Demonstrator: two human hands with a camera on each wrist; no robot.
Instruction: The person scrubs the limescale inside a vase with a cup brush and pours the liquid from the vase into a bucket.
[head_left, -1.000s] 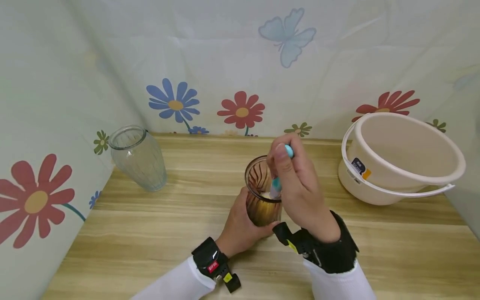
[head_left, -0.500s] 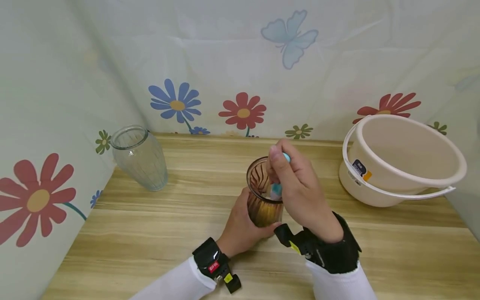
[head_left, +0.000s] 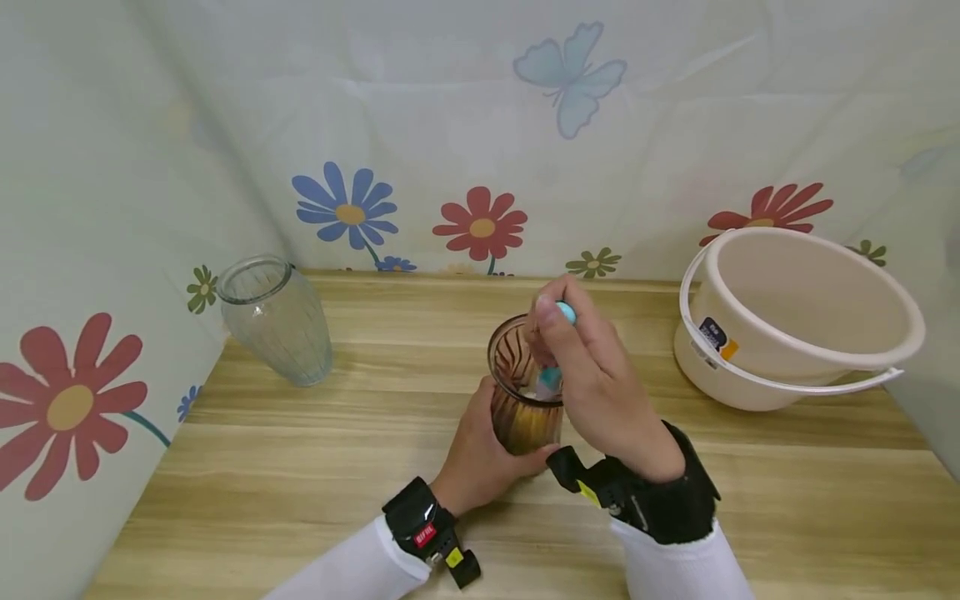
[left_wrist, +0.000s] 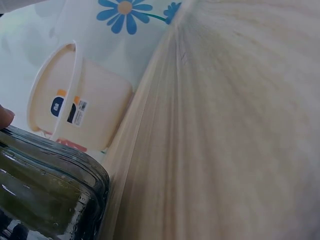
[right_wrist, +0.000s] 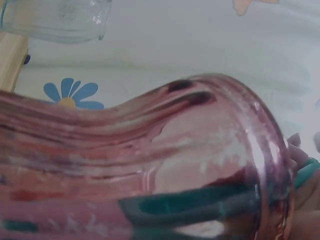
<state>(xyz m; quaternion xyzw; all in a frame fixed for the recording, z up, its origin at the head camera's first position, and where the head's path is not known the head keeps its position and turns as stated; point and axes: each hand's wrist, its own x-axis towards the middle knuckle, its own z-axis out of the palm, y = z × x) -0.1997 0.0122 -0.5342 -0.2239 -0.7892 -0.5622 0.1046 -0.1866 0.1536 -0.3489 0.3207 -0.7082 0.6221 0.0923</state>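
An amber ribbed glass vase (head_left: 525, 421) stands upright at mid-table, its dark rim toward me. My left hand (head_left: 480, 458) grips its lower body from the left, thumb across the near side. With curled fingers, my right hand (head_left: 596, 375) holds a turquoise and white handle that looks like a bottle brush (head_left: 550, 382), pointing down through the vase's mouth. The far end of the brush is hidden inside. Seen close in the right wrist view, the vase (right_wrist: 150, 160) shows the turquoise handle through its wall. A fingertip (left_wrist: 5, 117) rests on the glass in the left wrist view.
A clear ribbed glass vase (head_left: 281, 325) stands at the back left. At the back right is a cream bucket (head_left: 750, 367), its white handle hanging down in front. A flower-printed curtain (head_left: 420, 100) borders the wooden table (head_left: 337, 467) behind and at the sides.
My right hand has dipped slightly with the brush, so the handle sits a little lower in the vase. My left hand keeps its grip, and the vase stays in place.
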